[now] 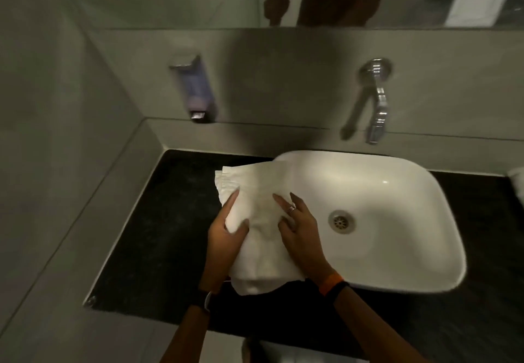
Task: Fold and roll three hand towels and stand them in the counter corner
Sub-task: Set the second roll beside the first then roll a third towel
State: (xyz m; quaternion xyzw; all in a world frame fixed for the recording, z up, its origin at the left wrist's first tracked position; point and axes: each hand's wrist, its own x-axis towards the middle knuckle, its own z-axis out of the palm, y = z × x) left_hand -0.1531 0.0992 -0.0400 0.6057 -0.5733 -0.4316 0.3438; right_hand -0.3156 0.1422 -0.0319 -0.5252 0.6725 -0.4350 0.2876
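Observation:
A white hand towel lies folded lengthwise on the black counter, its far end resting against the left rim of the white basin. My left hand grips the towel's left edge, thumb on top and fingers under. My right hand presses flat on the towel's right side, fingers spread, a ring on one finger. The towel's near end hangs over the counter's front edge. I see no other towels.
The counter's back-left corner meets grey tiled walls. A soap dispenser hangs on the back wall at the left, and a chrome tap juts out above the basin. A mirror runs along the top.

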